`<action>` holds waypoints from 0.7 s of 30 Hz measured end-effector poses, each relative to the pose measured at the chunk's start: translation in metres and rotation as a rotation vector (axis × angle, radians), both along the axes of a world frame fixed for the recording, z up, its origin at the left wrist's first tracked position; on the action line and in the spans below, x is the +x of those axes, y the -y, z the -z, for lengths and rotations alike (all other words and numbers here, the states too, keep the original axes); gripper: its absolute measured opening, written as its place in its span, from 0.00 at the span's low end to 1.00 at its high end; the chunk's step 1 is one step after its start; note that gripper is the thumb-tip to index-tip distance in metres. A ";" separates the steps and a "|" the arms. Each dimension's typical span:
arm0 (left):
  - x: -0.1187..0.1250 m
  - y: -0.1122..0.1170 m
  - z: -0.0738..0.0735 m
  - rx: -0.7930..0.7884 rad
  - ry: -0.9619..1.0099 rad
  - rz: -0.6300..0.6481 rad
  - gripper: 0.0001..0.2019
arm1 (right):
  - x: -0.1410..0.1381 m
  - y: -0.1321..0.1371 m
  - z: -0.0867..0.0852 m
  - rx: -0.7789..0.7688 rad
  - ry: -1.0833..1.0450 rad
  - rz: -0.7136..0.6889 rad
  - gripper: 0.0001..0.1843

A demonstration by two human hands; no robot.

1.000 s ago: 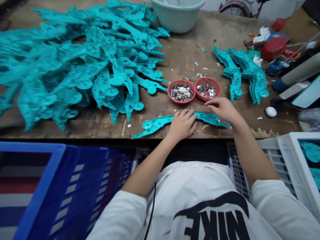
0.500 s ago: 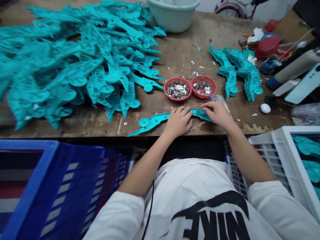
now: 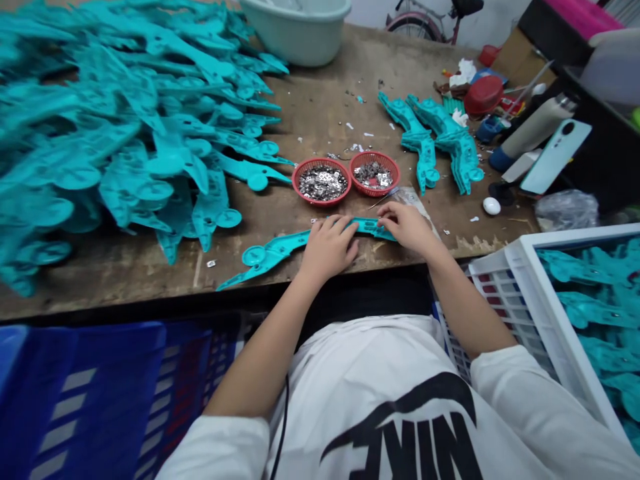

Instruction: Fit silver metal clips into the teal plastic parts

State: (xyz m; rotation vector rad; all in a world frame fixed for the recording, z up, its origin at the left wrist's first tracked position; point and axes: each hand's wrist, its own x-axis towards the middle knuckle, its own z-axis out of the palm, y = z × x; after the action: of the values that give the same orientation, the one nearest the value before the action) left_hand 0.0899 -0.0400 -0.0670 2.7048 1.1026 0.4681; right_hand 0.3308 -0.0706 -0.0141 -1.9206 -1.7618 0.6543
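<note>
A long teal plastic part (image 3: 270, 252) lies along the near edge of the wooden table (image 3: 320, 120). My left hand (image 3: 327, 248) rests on its middle, fingers curled and pressing it down. My right hand (image 3: 407, 225) sits on the part's right end, fingers bent together in a pinch; a thin metal pin (image 3: 380, 200) pokes out by its fingertips. Just beyond the hands stand two small red baskets (image 3: 321, 181) (image 3: 375, 173) filled with small shiny metal pieces.
A big heap of teal parts (image 3: 125, 127) covers the table's left half. A small stack of the same parts (image 3: 435, 137) lies at the right, a pale basin (image 3: 297, 30) at the back. A blue crate (image 3: 100, 393) is at lower left, a white crate (image 3: 550, 313) with teal parts at right.
My right hand has come down from near the right basket onto the part's right end. The view has swung right and the scene has shifted left.
</note>
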 end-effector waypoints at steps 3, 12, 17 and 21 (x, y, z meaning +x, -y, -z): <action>0.001 0.001 -0.002 -0.014 0.005 -0.007 0.24 | 0.004 -0.002 -0.002 -0.020 0.072 -0.041 0.14; 0.001 0.002 -0.002 -0.041 0.026 -0.011 0.24 | -0.004 -0.008 -0.003 -0.053 0.178 -0.110 0.18; 0.000 0.002 -0.002 -0.051 0.044 -0.004 0.24 | -0.005 -0.013 0.001 -0.059 0.207 -0.125 0.18; 0.000 0.002 0.000 -0.057 0.035 -0.006 0.24 | -0.005 -0.016 0.004 -0.036 0.266 -0.156 0.18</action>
State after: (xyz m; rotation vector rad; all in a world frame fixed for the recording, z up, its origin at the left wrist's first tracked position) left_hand 0.0904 -0.0419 -0.0666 2.6350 1.0978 0.4753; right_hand 0.3256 -0.0542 -0.0177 -1.9837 -2.0929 0.5031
